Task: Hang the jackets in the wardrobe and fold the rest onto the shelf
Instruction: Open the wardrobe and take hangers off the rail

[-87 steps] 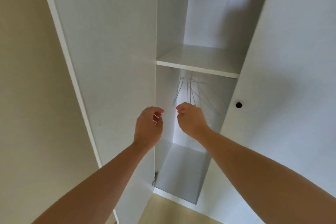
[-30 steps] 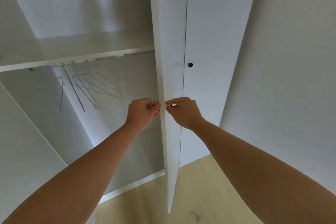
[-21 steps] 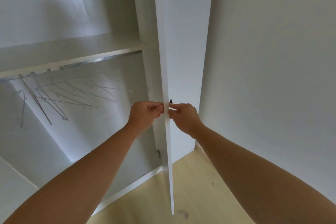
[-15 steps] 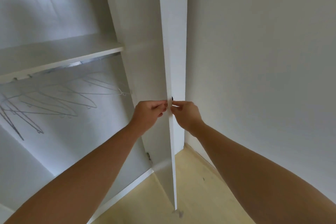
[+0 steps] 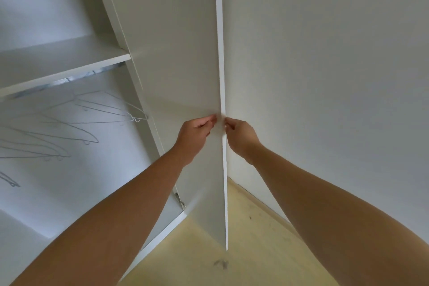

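1. The wardrobe door (image 5: 181,53) stands open and edge-on to me, its thin front edge running from top to bottom.
2. My left hand (image 5: 195,133) is on the door's inner side. The fingers are curled and the fingertips bunched against the face right beside that edge. I cannot tell whether they actually grip anything.
3. My right hand (image 5: 240,134) is on the door's outer side at the same height, with thumb and forefinger pinching the door at its edge. What lies under the fingers on the outer face is hidden.
4. Only the door's thickness separates the two hands.
5. Left of the door, the wardrobe (image 5: 92,181) is open, and its shelf (image 5: 58,62) sits higher than my hands.
6. Just under the shelf runs a metal rail (image 5: 46,85) with wire hangers (image 5: 109,109) on it. The nearest hanger's tip comes close to the door's hinged side.
7. A hinge (image 5: 180,201) shows low on the door's hinged side.
8. Right of the door is a pale wall (image 5: 325,76).
9. Below the door's lower end is a yellowish floor (image 5: 197,239) with a dark smudge (image 5: 221,263).
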